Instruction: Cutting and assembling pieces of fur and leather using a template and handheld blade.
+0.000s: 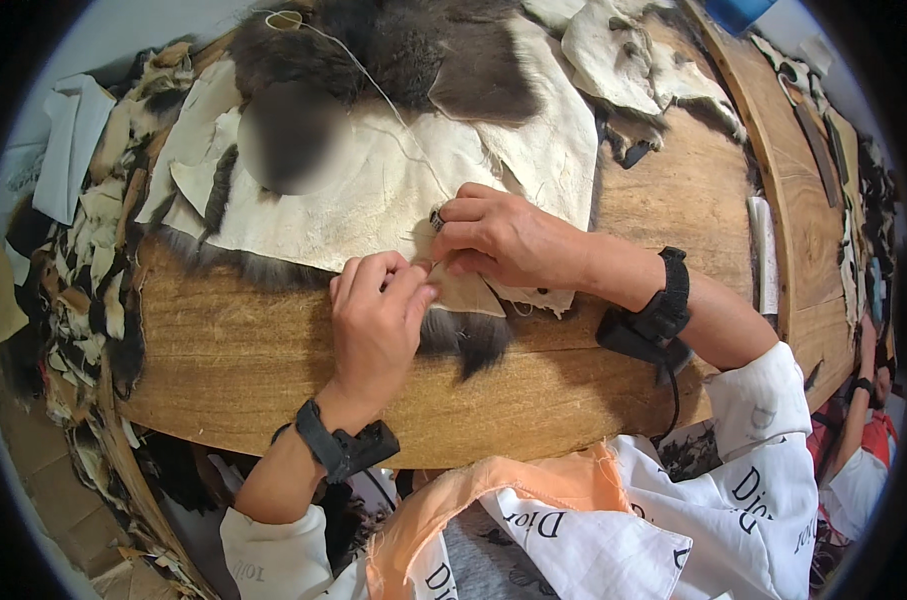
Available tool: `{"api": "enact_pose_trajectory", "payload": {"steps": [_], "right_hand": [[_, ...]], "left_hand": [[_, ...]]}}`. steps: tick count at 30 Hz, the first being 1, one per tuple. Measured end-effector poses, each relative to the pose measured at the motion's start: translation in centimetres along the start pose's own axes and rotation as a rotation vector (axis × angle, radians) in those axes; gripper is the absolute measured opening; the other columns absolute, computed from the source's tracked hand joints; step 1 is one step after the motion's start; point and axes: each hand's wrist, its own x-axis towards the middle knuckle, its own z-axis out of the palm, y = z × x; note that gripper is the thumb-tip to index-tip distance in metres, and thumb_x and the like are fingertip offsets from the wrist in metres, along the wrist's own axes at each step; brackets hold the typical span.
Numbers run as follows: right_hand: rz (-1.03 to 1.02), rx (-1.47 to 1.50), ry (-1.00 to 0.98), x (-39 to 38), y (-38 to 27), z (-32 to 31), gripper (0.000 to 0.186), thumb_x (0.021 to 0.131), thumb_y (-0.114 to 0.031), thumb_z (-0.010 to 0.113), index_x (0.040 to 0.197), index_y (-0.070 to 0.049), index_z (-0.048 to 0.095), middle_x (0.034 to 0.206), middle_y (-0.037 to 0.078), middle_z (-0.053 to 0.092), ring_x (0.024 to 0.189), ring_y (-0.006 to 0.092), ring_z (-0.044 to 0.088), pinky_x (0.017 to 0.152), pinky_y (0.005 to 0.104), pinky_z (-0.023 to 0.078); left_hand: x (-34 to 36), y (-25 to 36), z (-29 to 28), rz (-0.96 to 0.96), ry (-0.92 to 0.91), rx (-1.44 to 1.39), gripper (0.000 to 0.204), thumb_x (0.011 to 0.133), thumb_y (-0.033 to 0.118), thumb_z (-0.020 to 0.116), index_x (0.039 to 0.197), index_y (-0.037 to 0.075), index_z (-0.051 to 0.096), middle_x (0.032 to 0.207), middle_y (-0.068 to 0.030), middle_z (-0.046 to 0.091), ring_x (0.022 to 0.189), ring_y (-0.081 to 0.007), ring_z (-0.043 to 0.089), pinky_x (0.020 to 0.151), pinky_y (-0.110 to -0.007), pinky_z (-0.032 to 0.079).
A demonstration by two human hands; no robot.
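A large fur hide (373,205) lies on the wooden table, pale skin side up, with dark grey fur showing along its edges. My left hand (378,310) is closed on the hide's near edge, pinching it between thumb and fingers. Right beside it, my right hand (508,235) has its fingertips pinched together at the same spot; what they hold is too small to make out. A dark ring-like band (436,219) shows on one of its fingers. White thread (393,112) runs from a loop at the far side across the hide to my right fingers.
Dark fur (343,45) is heaped at the far side of the wooden table (253,370). More pale hide pieces (613,65) lie at the far right. Scraps of fur (83,310) pile along the left edge. A wooden strip (763,180) borders the right; beyond it shows another person's arm (853,415).
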Motion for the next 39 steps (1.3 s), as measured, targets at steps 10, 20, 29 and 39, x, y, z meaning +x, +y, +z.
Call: {"api": "enact_pose_trajectory", "payload": {"steps": [10,20,29,39], "right_hand": [[0.023,0.214,0.157,0.4,-0.6,-1.1,0.013,0.069,-0.003,0.066,0.082,-0.004,0.063,0.072,0.006,0.055,0.072,0.0239,0.052,0.064,0.0332,0.044],[0.132,0.177,0.04,1.5,0.3,-1.0,0.007,0.072,-0.002,0.064,0.079,-0.002,0.062,0.073,0.009,0.056,0.074,0.0264,0.056,0.064,0.0344,0.045],[0.085,0.086,0.003,1.7,0.1,-1.2,0.005,0.072,-0.005,0.062,0.073,-0.003,0.058,0.07,0.009,0.055,0.074,0.0266,0.055,0.065,0.0355,0.045],[0.051,-0.155,-0.203,2.5,-0.5,-1.4,0.038,0.066,-0.017,0.062,0.095,0.0,0.043,0.085,0.015,0.05,0.085,0.0315,0.051,0.074,0.04,0.045]], "left_hand": [[0.6,-0.5,-0.1,-0.152,0.043,-0.213,0.015,0.072,0.005,0.065,0.087,0.002,0.067,0.077,-0.0093,0.059,0.073,-0.0233,0.056,0.065,-0.031,0.044],[0.8,-0.6,-0.4,-0.271,0.008,-0.31,0.013,0.071,0.008,0.069,0.082,0.002,0.068,0.081,-0.0106,0.063,0.073,-0.0209,0.062,0.067,-0.027,0.048],[0.7,-0.7,-0.2,-0.164,0.048,-0.254,0.013,0.069,0.006,0.069,0.081,0.002,0.068,0.079,-0.0112,0.063,0.071,-0.0234,0.061,0.066,-0.03,0.048],[3.1,-2.1,-2.0,-0.157,-0.215,-0.31,0.012,0.07,0.013,0.062,0.076,0.005,0.068,0.077,-0.0107,0.064,0.069,-0.0281,0.06,0.065,-0.034,0.047]]}}
